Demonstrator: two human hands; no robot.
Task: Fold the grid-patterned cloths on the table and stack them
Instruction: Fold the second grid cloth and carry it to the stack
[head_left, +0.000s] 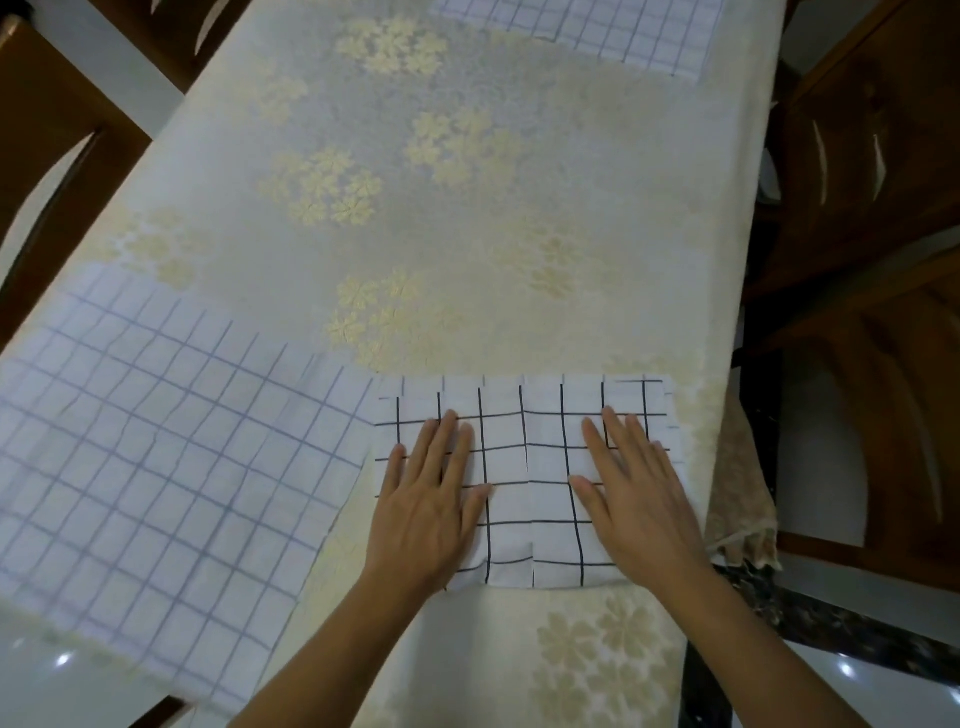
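— Where is the cloth being folded?
— Under both palms: a white folded cloth with bold black grid lines. A lower layer's edge shows just past the fingertips.
— And the hands?
— The left hand and right hand lie flat on it, fingers straight and slightly spread, one on each half.
— Other cloths?
— A bigger cloth with a pale blue grid lies spread just left of the left hand, and its edge meets the folded one. A third cloth sits far ahead of the right hand on the flowered tablecloth.
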